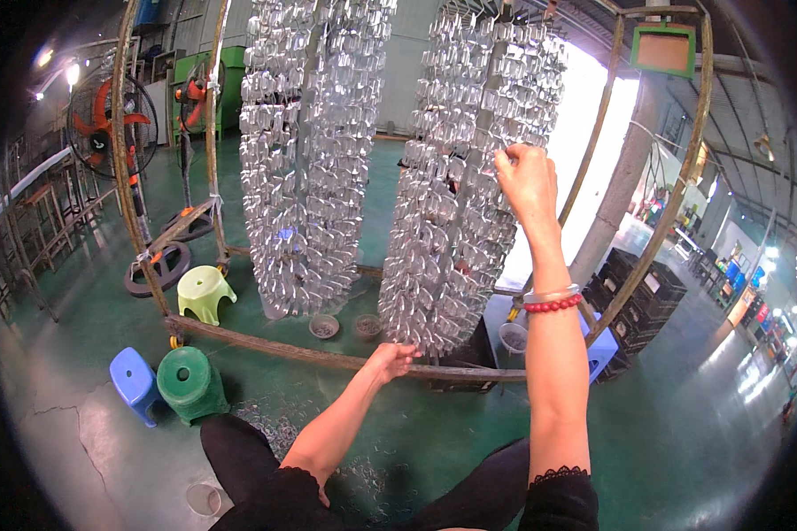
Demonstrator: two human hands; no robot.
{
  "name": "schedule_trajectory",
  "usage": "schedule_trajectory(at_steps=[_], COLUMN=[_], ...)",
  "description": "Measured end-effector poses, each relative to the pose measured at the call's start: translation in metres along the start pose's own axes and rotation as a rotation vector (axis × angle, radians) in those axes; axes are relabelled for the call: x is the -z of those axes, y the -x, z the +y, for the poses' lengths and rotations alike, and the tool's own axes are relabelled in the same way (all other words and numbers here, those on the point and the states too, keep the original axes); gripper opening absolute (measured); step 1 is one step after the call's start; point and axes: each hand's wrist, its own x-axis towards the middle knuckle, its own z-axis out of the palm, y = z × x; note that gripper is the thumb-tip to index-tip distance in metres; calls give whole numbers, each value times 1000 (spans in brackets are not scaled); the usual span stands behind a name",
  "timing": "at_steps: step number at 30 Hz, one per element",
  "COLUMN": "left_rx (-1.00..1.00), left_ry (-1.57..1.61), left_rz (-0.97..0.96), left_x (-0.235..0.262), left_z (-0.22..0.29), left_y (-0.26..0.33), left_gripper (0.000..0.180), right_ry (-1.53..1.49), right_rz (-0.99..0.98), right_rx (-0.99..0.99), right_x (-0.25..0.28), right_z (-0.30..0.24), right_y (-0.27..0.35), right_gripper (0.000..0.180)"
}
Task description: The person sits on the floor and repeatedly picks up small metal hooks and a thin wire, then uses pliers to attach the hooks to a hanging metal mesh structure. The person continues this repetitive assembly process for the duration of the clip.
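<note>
Two tall hanging racks are densely covered in small shiny metal pieces, a left rack [305,177] and a right rack [452,203]. Raised to the upper right edge of the right rack, my right hand [530,181] has its thumb and fingers pinched together beside the pieces. Whatever is between them is too small to make out. Low down, my left hand [392,361] reaches to the bottom of the same rack, its fingers drawn together next to the lowest pieces. I cannot make out what they hold.
A worn frame [274,346] surrounds the racks, its low bar crossing in front. Small bowls [324,327] stand on the floor below. Green [190,384], blue [135,385] and light green stools [205,294] are at left, near standing fans [111,119]. Black crates [638,296] stack at right.
</note>
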Motion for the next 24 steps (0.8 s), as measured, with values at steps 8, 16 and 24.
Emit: schedule_trajectory(at_steps=[8, 16, 24], left_rx=[26, 105, 67], left_ry=[-40, -61, 59], left_rz=[14, -91, -17], left_x=[7, 18, 29], left_z=[8, 18, 20], left_y=[5, 3, 4], left_gripper=[14, 16, 11], right_ry=[-157, -171, -394], right_rz=[32, 18, -25], right_rx=[-62, 50, -137], right_x=[22, 5, 66], right_z=[33, 46, 80], right_y=[2, -3, 44], right_gripper=[25, 27, 32])
